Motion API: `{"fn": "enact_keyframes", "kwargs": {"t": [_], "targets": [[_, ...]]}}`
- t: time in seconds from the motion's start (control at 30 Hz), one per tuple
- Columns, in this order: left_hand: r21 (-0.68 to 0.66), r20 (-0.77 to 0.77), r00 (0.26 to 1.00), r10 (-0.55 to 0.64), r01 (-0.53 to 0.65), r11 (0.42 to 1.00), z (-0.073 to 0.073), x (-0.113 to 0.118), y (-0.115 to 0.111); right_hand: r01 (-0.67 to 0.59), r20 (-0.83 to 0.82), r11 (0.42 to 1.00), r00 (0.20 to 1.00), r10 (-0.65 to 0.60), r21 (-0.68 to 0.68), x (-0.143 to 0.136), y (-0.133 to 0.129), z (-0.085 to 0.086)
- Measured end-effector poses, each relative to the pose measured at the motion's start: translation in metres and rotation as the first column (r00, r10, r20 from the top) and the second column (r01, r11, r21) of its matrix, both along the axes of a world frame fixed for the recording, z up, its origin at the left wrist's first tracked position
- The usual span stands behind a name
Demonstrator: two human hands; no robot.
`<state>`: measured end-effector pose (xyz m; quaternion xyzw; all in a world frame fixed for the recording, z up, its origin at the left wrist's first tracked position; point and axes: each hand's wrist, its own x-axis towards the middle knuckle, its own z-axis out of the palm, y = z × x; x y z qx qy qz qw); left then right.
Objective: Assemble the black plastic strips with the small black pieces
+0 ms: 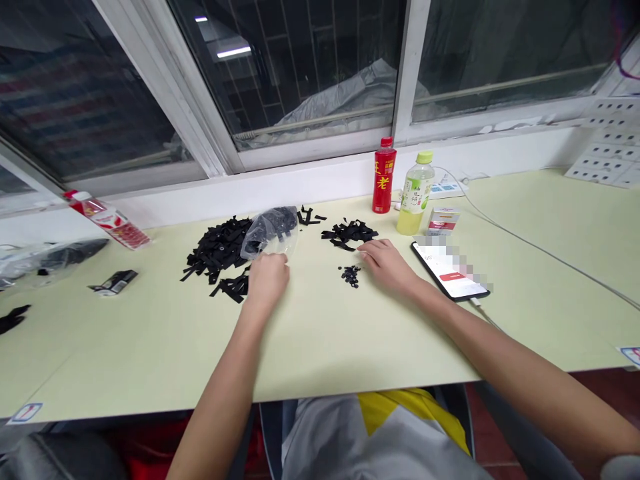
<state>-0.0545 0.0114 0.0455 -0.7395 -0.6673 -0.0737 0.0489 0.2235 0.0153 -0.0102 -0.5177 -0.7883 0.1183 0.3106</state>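
My left hand [269, 280] is closed at the near edge of a clear plastic bag [273, 230] with black pieces in it; what its fingers grip is hidden. A large heap of black strips [217, 247] lies left of the bag. My right hand [386, 261] rests on the table with its fingers bent together, beside a small pile of black strips [350, 232]. Whether anything is under those fingertips is too small to tell. Between my hands lies a little pile of small black parts [350, 275].
Behind my right hand stand a red bottle [384, 177], a yellow-green bottle [415, 197] and a small box [443, 220]. A phone [450, 270] with a cable lies at the right. Another bottle [113, 221] and a crumpled packet [116, 283] lie at the left.
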Motion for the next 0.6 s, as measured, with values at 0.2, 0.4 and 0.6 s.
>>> {"fn": "enact_keyframes", "kwargs": {"t": [0.2,0.4,0.6], "targets": [[0.093,-0.096,0.988,0.119,-0.11,0.99,-0.005,-0.01,0.002,0.028,0.238,0.997,0.971,-0.011,-0.067,0.002,0.007,-0.016],[0.107,-0.044,0.998,-0.04,0.045,0.993,-0.011,0.007,0.001,0.135,0.248,0.986,0.956,-0.154,0.094,0.008,0.008,-0.003],[0.124,0.009,0.995,-0.098,0.096,0.988,-0.013,0.013,-0.003,0.252,0.166,0.967,0.953,-0.254,0.036,0.015,0.014,-0.004]]}}
